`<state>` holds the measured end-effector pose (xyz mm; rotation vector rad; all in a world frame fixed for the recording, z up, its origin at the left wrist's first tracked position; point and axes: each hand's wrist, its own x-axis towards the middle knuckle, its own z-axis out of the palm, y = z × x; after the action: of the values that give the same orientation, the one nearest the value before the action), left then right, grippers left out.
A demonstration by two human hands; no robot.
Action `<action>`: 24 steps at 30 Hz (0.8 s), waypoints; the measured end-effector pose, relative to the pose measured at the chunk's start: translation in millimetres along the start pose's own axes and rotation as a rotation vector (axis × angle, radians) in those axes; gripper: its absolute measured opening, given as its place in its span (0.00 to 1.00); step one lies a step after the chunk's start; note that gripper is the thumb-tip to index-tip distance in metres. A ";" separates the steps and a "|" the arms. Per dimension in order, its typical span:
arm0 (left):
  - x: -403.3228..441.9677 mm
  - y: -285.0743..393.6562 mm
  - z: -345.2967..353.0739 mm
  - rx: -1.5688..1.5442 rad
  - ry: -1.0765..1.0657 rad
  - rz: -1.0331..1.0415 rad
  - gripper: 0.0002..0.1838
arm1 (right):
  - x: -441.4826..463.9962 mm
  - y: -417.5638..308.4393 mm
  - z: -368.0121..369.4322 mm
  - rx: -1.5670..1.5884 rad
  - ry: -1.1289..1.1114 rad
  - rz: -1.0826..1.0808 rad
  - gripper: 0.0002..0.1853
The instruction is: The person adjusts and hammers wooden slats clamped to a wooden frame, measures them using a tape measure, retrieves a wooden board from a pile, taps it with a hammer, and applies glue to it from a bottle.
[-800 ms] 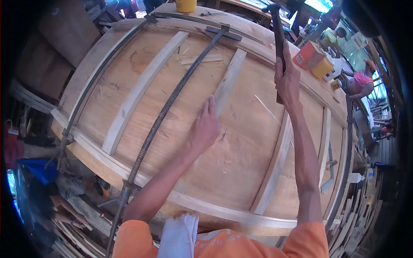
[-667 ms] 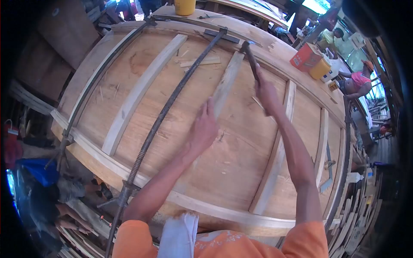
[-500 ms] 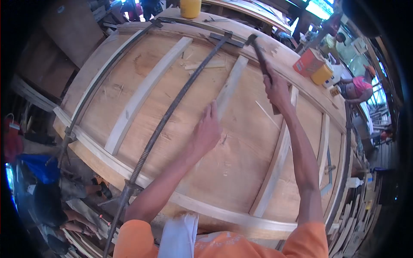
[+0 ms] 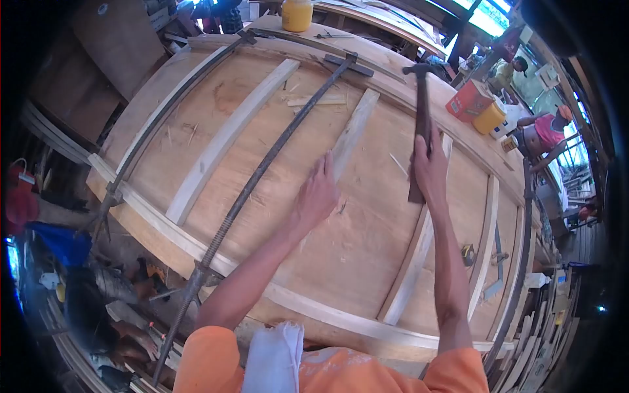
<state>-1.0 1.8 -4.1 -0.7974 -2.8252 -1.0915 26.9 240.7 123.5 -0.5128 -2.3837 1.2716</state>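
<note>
My right hand (image 4: pixel 430 171) is closed round the dark handle of a claw hammer (image 4: pixel 422 105), whose head is raised toward the far rail of a wooden frame (image 4: pixel 341 324). My left hand (image 4: pixel 319 194) grips a pale wooden slat (image 4: pixel 357 124) in the middle of the frame, fingers together along it. My forearm covers the slat's near part. Left of that hand, a long bar clamp (image 4: pixel 262 167) spans the frame from near rail to far rail. Other slats (image 4: pixel 229 144) cross the plywood panel (image 4: pixel 354 262) beneath.
More clamps (image 4: pixel 177 98) grip the frame's ends. A tape measure (image 4: pixel 468 254) lies at the right, near a try square (image 4: pixel 498 268). Yellow containers (image 4: pixel 297 16) and a red box (image 4: pixel 469 100) stand along the far edge. People (image 4: pixel 549 131) are at the right and lower left.
The hammer has swung from leaning left to nearly upright, and my right hand has shifted slightly right and nearer me. My left hand stays on the slat. The tape measure has come into view.
</note>
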 end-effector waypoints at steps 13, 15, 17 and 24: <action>4.1 8.5 -6.1 -0.060 -0.051 0.042 0.50 | -108.5 73.1 -3.7 0.519 -0.180 0.384 0.26; 4.8 14.2 -5.4 -0.089 -0.101 -0.008 0.51 | -96.7 94.0 21.0 0.581 -0.176 0.309 0.21; 8.7 11.4 -4.8 -0.062 -0.099 0.000 0.54 | -82.0 92.9 35.9 0.625 -0.125 0.317 0.19; 80.5 -26.1 26.8 0.094 0.019 0.060 0.56 | -25.8 116.7 136.1 0.538 0.201 0.396 0.25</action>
<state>-78.6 39.0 -25.7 -0.8528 -2.7937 -0.9455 -2.9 193.6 -48.8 -0.9096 -1.7225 1.8467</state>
